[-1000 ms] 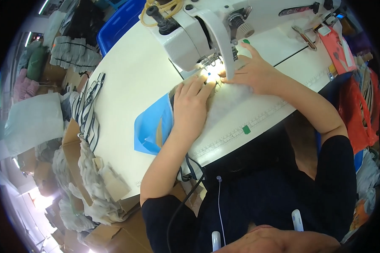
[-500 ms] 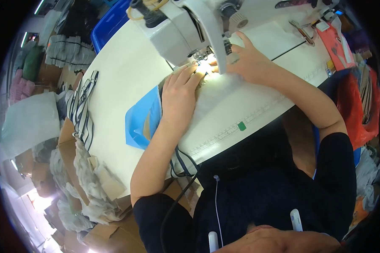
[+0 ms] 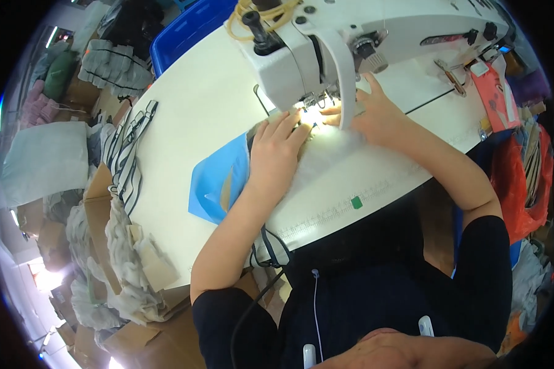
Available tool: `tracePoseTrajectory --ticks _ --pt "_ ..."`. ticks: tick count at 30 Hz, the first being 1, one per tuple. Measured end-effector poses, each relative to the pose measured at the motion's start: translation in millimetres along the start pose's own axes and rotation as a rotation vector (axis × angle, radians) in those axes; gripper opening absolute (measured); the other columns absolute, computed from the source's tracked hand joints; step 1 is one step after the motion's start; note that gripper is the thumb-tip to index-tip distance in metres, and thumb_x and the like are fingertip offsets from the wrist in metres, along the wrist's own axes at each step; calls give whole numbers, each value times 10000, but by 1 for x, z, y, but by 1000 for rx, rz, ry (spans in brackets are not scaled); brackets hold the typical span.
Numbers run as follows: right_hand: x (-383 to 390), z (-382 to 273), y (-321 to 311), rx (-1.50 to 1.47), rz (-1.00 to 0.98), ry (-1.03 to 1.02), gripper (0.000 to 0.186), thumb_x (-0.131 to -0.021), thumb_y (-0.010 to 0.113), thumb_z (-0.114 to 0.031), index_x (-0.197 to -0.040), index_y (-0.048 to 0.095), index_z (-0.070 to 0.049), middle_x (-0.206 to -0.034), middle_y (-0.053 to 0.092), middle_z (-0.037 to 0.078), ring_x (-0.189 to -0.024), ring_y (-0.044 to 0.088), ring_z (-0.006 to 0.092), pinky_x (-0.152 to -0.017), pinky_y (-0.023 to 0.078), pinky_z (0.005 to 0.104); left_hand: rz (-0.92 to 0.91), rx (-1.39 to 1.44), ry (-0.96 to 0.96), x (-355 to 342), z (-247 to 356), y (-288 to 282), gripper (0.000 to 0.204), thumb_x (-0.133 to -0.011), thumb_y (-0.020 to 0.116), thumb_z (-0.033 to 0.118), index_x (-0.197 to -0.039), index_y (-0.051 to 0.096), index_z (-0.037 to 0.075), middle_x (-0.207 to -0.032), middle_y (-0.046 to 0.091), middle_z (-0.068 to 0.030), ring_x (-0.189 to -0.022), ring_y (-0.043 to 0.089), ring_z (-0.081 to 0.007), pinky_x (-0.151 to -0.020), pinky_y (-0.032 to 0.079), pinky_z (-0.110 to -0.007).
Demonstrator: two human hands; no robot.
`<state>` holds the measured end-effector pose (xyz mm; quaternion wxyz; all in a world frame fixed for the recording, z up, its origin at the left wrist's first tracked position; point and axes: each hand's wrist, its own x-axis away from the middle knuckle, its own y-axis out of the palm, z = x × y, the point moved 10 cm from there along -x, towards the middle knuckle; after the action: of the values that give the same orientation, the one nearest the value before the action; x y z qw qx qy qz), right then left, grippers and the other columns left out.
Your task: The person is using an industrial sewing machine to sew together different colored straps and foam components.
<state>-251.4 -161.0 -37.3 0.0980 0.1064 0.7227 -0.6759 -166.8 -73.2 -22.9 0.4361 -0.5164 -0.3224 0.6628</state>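
Note:
A white sewing machine stands over the table, its lamp lighting the needle area. My left hand lies on a blue piece of material with a greyish-beige edge, fingers stretched towards the needle and pressed down on it. Right of the needle is my right hand, partly behind the machine's white curved arm. One of its fingers is raised apart; others point in at the lit spot. Glare hides exactly what those fingertips touch.
Striped black-and-white straps hang over the table's left edge, near cardboard boxes with grey bundles. A blue bin stands behind. Thread snips lie at the far right, near a red bag. A green patch marks the front ruler.
The whole view has shifted, so machine, table and hands appear a little lower and further right. Both hands stay beside the needle, with little visible movement against the table.

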Motion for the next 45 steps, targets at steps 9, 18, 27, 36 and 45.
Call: tracePoseTrajectory --ticks 9,18,27,36,45 --pt "-9 10 -9 63 141 -53 483 -813 568 13 -1175 618 -302 -801 537 -19 -1080 518 166 -1099 239 654 24 -38 50 -11 -8 0 186 -747 617 26 -929 646 49 -1100 639 -106 -985 604 -272 -905 470 -407" --pt "-7 9 -5 -25 70 -78 412 -794 570 50 -1045 698 -250 -782 516 -23 -1113 514 167 -1130 239 617 16 -24 -47 -16 -18 -2 221 -756 629 19 -972 670 42 -928 656 -85 -882 607 -279 -839 478 -393" --pt "-9 16 -10 -30 146 1 284 -758 578 52 -897 659 -182 -811 488 -25 -1074 532 133 -1127 247 606 -36 61 -139 -17 -29 -5 217 -753 707 113 -955 681 40 -898 636 -114 -892 599 -315 -823 477 -415" --pt "-25 23 -13 251 61 38 147 -754 578 5 -708 519 -122 -772 469 -46 -979 541 106 -1059 316 620 -55 -8 -157 -23 -49 8 161 -791 699 178 -821 685 21 -895 648 -142 -875 593 -337 -785 473 -438" --pt "-14 23 -9 192 192 -4 144 -780 591 -45 -695 516 -134 -810 504 -68 -1016 531 104 -1027 342 612 -7 -5 -164 -21 -41 5 148 -770 709 143 -852 673 25 -886 641 -133 -884 593 -337 -797 472 -446"
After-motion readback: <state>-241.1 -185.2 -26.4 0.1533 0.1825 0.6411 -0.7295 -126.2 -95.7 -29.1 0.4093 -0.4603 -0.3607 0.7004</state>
